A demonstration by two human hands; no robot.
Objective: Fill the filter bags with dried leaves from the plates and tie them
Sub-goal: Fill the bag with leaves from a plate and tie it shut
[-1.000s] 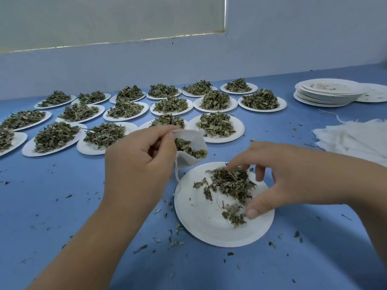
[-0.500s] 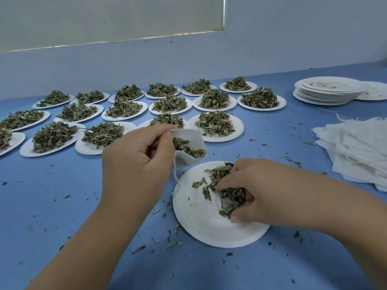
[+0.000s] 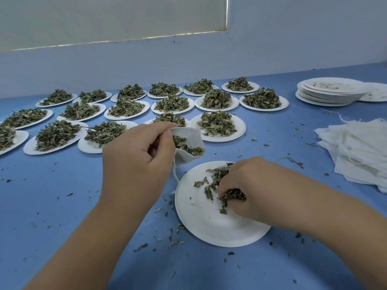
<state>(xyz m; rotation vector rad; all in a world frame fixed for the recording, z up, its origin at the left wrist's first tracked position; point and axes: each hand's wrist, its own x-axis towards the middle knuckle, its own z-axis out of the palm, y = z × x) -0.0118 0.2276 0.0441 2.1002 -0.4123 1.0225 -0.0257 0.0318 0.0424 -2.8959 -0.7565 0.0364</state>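
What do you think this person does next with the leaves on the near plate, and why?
Most likely lift the right hand, which pinches a clump of dried leaves, across to the filter bag and drop them in. The left hand holds the bag's mouth open beside the near plate, and it looks only partly filled.

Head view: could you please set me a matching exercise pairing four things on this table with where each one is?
Things:
1. open filter bag
2. nearest plate
3. stack of plates
4. pile of flat filter bags

Places:
A. far right, toward the wall
B. under the right hand, which grips dried leaves
C. held up by the left hand
D. at the right edge, nearer than the stack

Pairs: 1-C, 2-B, 3-A, 4-D.
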